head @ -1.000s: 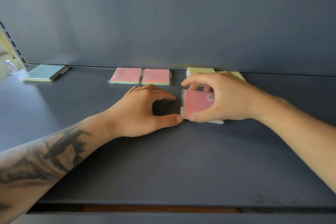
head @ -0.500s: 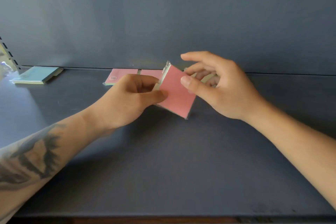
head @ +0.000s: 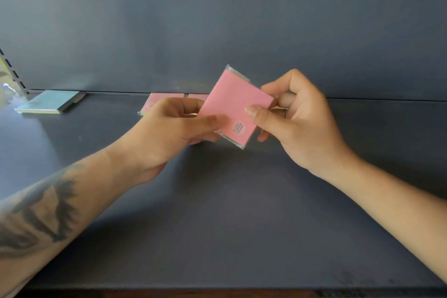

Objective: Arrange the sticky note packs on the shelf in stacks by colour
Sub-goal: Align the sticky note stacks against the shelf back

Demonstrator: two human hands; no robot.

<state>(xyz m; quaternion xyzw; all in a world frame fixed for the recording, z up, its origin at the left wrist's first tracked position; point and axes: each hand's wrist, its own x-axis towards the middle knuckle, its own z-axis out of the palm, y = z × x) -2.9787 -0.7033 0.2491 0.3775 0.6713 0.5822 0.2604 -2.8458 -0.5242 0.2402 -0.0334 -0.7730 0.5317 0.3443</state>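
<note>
Nearest me my two forearms reach in over the front edge of the shelf (head: 217, 237), and between my hands I hold a pink pack (head: 235, 106) lifted clear of the shelf surface, tilted, its round label turned toward me. My left hand (head: 174, 128) pinches its lower left side, thumb on the face and fingers curled behind; my right hand (head: 297, 123) clamps the right edge the same way, thumb tip pressed on the pink face. The wrapper looks slick (it glints along the top corner), so I judge a loose pinch while passing it from one hand to the other could let it slip and land skewed. Farther back, along the shelf's rear edge, two pink packs (head: 164, 99) lie flat, partly hidden by my left hand, which also blocks a straight path to them. Toward the back left corner sits a blue pack (head: 52, 101), well apart.
</note>
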